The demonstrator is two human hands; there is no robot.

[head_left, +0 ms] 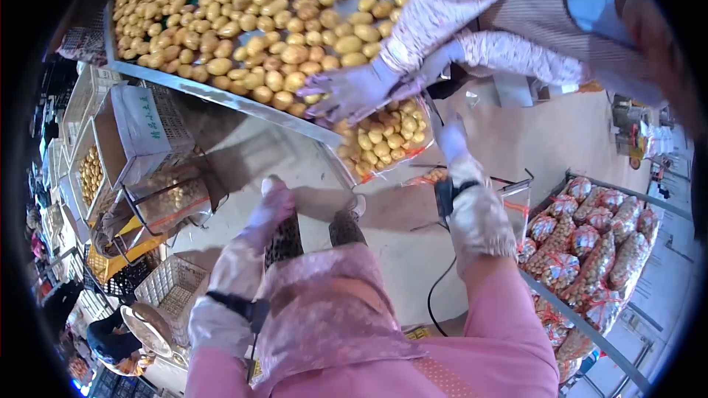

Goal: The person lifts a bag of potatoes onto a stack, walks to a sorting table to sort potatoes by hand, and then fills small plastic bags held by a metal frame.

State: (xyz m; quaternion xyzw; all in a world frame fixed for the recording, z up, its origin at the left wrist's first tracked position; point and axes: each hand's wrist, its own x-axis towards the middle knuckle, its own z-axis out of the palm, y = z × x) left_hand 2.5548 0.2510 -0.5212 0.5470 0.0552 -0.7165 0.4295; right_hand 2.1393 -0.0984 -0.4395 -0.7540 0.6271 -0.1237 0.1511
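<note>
My left hand (274,205), in a purple glove, hangs in front of my apron, over the floor and below the metal table's edge. It appears to touch nothing, and its fingers are too unclear to make out. My right hand (453,138), also purple-gloved, reaches forward just right of a plastic-lined container of potatoes (383,138). Seen edge-on, its fingers are blurred. Small yellow potatoes (284,51) cover the sloping metal table (221,99). Across from me, a co-worker's gloved hands (361,88) rest over the potatoes at the table's corner, above the container.
On the right, a metal-railed cart (590,298) carries netted bags of potatoes (582,239). At left stand a cardboard box (140,125), stacked crates and a white plastic basket (171,287). A black cable (431,302) hangs beside my right arm. Another person (114,339) is at lower left.
</note>
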